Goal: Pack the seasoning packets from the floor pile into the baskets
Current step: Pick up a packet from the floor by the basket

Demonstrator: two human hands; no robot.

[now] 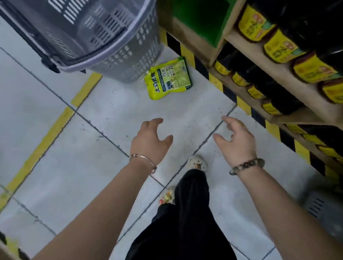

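One yellow-green seasoning packet (pixel 168 79) lies flat on the tiled floor, right beside the base of a grey perforated shopping basket (pixel 107 40) with a black handle. The basket's inside looks blurred; I cannot tell what it holds. My left hand (pixel 150 140) hovers over the floor below the packet, fingers spread, holding nothing. My right hand (pixel 236 138) hovers level with it to the right, fingers also apart and empty. Both hands are well short of the packet.
A wooden shelf (pixel 282 79) of dark bottles with yellow labels runs along the right, edged at the floor with black-and-yellow tape (pixel 230 94). Yellow floor lines (pixel 49 133) cross the left. My legs and patterned shoes (pixel 197 164) stand below the hands. Another grey basket's corner (pixel 317 204) shows bottom right.
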